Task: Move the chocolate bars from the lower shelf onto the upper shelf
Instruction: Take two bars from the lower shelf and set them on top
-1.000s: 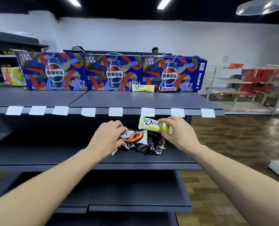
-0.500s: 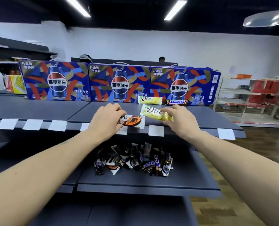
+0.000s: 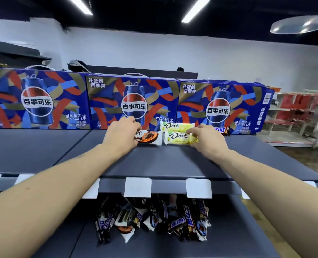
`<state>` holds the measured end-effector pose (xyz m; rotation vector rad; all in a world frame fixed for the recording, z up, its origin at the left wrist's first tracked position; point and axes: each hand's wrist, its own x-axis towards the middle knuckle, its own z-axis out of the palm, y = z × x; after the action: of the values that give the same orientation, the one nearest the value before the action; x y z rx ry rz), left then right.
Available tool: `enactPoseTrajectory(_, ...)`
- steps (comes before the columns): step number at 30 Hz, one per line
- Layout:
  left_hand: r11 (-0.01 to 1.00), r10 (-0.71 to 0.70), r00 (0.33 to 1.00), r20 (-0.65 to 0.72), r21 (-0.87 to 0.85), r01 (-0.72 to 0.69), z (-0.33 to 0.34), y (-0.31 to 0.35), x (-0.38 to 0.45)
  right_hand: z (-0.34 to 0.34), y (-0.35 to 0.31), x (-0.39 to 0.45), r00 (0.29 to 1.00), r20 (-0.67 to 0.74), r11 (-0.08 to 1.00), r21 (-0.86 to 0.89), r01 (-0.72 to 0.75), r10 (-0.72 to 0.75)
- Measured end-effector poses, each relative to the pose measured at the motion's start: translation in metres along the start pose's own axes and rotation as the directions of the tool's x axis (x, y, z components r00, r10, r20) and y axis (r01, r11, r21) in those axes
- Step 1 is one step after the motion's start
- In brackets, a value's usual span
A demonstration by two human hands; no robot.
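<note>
We face a white wall [image 3: 173, 53] under a black ceiling [image 3: 135, 8], lit by two strip lights [image 3: 195, 10] and a round fixture [image 3: 298, 25] at right. Three blue cola cartons [image 3: 134, 101] stand in a row, touching side to side. Behind them runs a dark partition [image 3: 145, 70]. At right, wire racks [image 3: 301, 116] with red goods stand on a glossy wood floor [image 3: 307, 157]. A dark shelf unit [image 3: 15, 52] sits at far left.

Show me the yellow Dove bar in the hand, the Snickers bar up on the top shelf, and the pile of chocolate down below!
yellow Dove bar [image 3: 178, 137]: head view, on the printed logo.
Snickers bar [image 3: 221, 129]: head view, on its visible lettering, beside the right hand [image 3: 208, 141].
pile of chocolate [image 3: 154, 218]: head view, middle of the heap.
</note>
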<state>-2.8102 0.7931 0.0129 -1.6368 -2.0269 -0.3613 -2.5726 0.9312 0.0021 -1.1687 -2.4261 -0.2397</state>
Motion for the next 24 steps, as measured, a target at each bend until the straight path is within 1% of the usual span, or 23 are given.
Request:
enactPoseTrajectory(9,0.996,-0.086,0.994,0.067,0.027,0.084,0.04,-0.011,0.046,0.026,0.007,0.045,1.0,0.017,0.999,0.04,-0.001,0.0)
enactPoseTrajectory(12,0.994,-0.11,0.99,0.086,-0.003,0.111,0.051,-0.012,0.058,0.033,0.011,0.056,0.999,0.033,0.998,0.061,-0.016,0.014)
enactPoseTrajectory(16,0.991,-0.125,0.987,0.101,-0.032,0.129,0.059,-0.009,0.069,0.039,0.013,0.065,1.0,0.022,0.998,0.063,-0.004,0.002)
enactPoseTrajectory(21,0.987,-0.155,0.987,0.04,-0.034,0.157,0.066,-0.004,0.081,0.043,0.017,0.074,1.0,0.013,0.999,0.041,0.005,-0.006)
enactPoseTrajectory(24,0.99,-0.141,0.99,0.021,-0.022,0.141,0.069,-0.002,0.086,0.046,0.017,0.078,1.0,0.007,1.0,0.031,0.001,-0.001)
